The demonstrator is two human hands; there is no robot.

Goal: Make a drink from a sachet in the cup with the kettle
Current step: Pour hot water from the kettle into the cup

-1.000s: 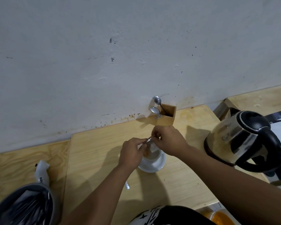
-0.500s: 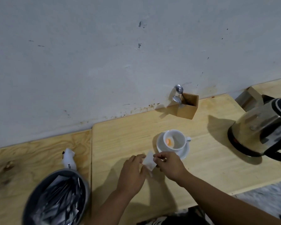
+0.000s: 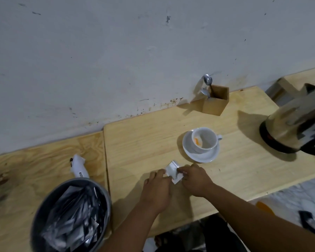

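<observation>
A white cup (image 3: 205,140) stands on a white saucer (image 3: 200,155) in the middle of the wooden table, with orange powder on its inner wall. Just in front of the saucer, a small white sachet (image 3: 173,171) is pinched between both hands low over the table. My left hand (image 3: 157,188) grips its left edge and my right hand (image 3: 195,177) grips its right edge. A steel kettle (image 3: 296,124) with a black base and handle stands at the right, partly cut off by the frame edge.
A wooden box (image 3: 215,102) with two spoons (image 3: 206,86) stands against the wall behind the cup. A grey bowl (image 3: 69,215) full of silver sachets sits at the front left, with a crumpled white wrapper (image 3: 78,167) beside it. The table edge runs just behind my forearms.
Both hands drew back from over the cup toward me with the sachet and now hold it low in front of the saucer. The cup is uncovered and shows orange powder.
</observation>
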